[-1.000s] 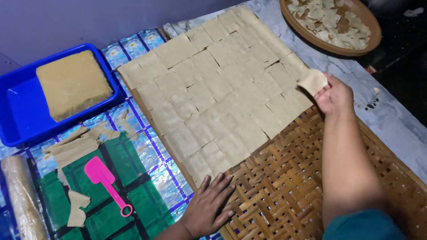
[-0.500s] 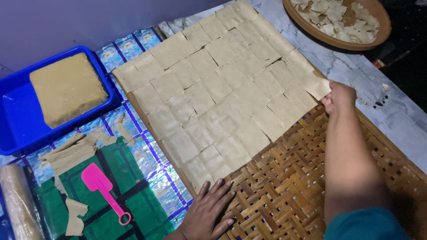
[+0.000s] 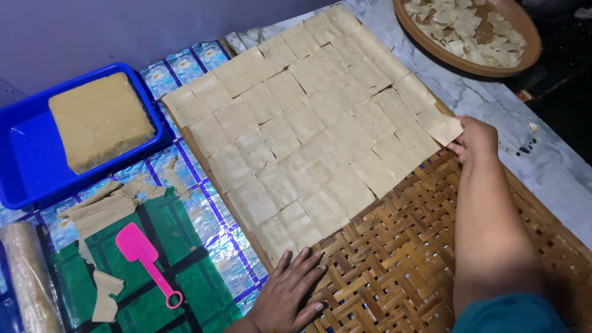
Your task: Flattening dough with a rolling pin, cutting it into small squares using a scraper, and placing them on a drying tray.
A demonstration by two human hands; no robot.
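Right hand [image 3: 473,139] has its fingers pinched on the corner dough square [image 3: 439,123], which lies flat at the edge of the grid of dough squares [image 3: 308,129] spread out to that hand's left on the woven bamboo tray [image 3: 401,271]. Left hand [image 3: 288,297] is empty, fingers spread, pressed flat on the tray's near edge, just touching the closest squares. Further left of it there's a pink scraper [image 3: 145,254], dough trimmings [image 3: 102,209], and a blue tub [image 3: 31,160] with a dough block [image 3: 98,120].
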